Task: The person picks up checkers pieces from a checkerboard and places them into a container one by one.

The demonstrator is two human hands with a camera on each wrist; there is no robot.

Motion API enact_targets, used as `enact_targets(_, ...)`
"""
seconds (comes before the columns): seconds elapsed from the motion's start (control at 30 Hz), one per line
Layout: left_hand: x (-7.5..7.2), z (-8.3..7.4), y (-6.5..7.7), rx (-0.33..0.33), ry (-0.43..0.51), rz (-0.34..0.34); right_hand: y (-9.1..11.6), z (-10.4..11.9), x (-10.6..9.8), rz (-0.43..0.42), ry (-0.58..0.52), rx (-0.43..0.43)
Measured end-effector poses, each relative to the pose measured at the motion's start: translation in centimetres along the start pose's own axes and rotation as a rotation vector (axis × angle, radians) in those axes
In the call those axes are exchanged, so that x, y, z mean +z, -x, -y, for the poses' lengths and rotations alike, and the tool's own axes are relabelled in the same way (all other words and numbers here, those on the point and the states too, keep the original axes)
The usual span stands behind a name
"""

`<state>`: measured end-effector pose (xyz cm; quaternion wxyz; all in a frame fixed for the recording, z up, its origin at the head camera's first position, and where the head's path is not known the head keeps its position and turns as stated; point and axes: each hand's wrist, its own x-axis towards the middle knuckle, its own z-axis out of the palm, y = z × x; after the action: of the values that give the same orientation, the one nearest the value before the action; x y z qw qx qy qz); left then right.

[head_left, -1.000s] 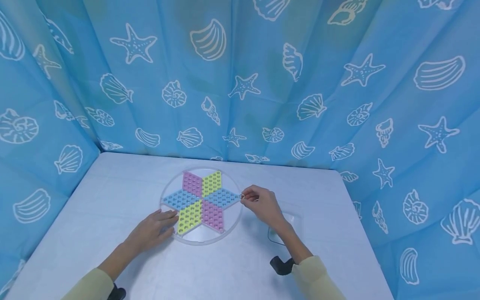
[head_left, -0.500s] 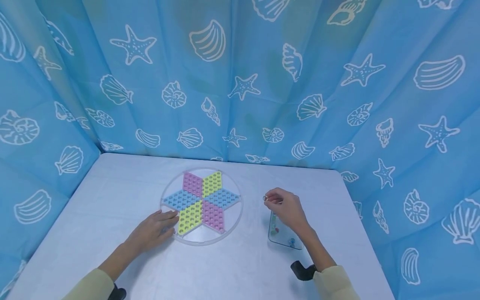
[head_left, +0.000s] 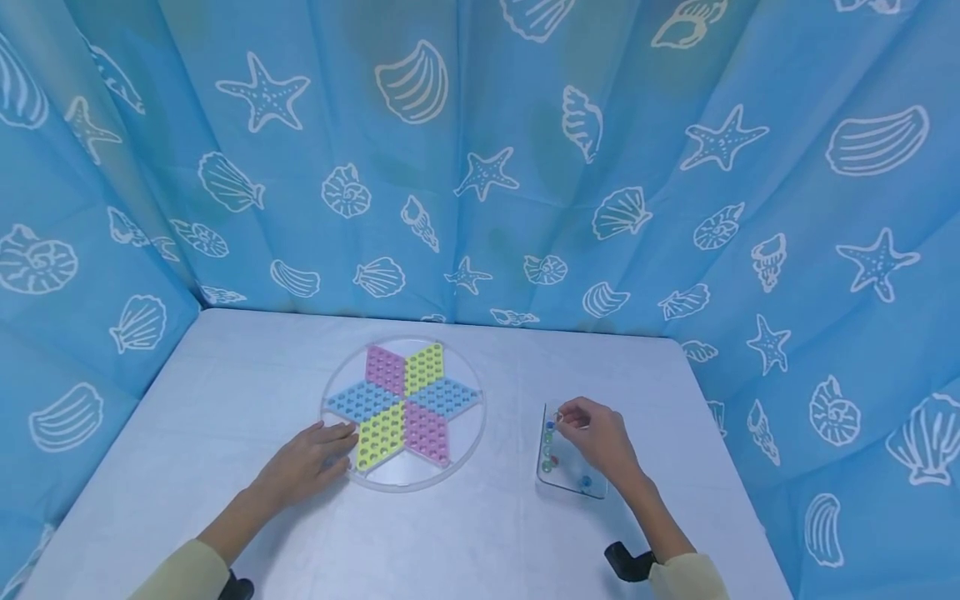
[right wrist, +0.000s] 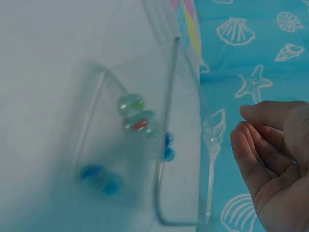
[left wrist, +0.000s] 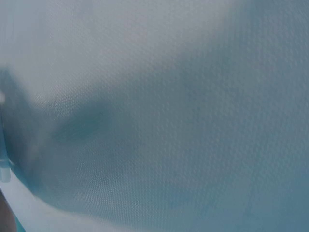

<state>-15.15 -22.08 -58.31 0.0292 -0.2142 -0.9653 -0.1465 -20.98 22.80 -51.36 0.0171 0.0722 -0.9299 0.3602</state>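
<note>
A round clear Chinese checkers board point(head_left: 465, 450) with a pink, yellow and blue star lies on the white table. My left hand point(head_left: 303, 462) rests at its left rim, fingers extended over the edge by the yellow point. To the right stands a clear rectangular box point(head_left: 567, 483) holding several glass marbles point(right wrist: 140, 121), some greenish, one with red, some blue. Over the box's far end my right hand point(head_left: 600, 437) pinches a small clear marble point(head_left: 558, 416) between thumb and fingertips. In the right wrist view the fingers of the right hand point(right wrist: 275, 154) hide that marble.
A blue curtain point(head_left: 487, 233) with white shells and starfish hangs behind the table point(head_left: 255, 358) and along both sides. Dark wrist camera mounts point(head_left: 628, 562) show at the sleeves. Mostly blurred whitish cloth point(left wrist: 145, 121) fills the left wrist view.
My right hand has moved from the board's right blue point to the right and nearer, over the clear box, carrying the marble. The left hand has stayed at the board's rim.
</note>
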Motion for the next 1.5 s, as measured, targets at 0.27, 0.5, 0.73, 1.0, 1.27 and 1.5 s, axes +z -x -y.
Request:
enact_targets(0.27,-0.1,-0.1,0.0,0.003,-0.010,-0.009,0.5,-1.3,0.3,0.004,0.053,0.020)
enact_targets(0.5,0.0,0.0,0.0,0.009,-0.006,-0.011,0.7,-2.3,1.1,0.007,0.162,-0.010)
enact_targets(0.73,0.1,0.2,0.0,0.014,-0.009,-0.015,0.8,-2.4,1.9,0.043,0.246,-0.050)
enact_targets(1.0,0.1,0.1,0.0,0.001,0.003,-0.015,0.4,-2.2,2.3,0.117,0.317,0.023)
enact_targets(1.27,0.2,0.1,0.0,0.008,-0.004,-0.026,0.3,-2.6,2.9,0.153,0.333,0.052)
enact_targets(1.5,0.2,0.2,0.1,0.015,-0.010,-0.027,0.3,-2.5,3.4,0.165,0.341,0.043)
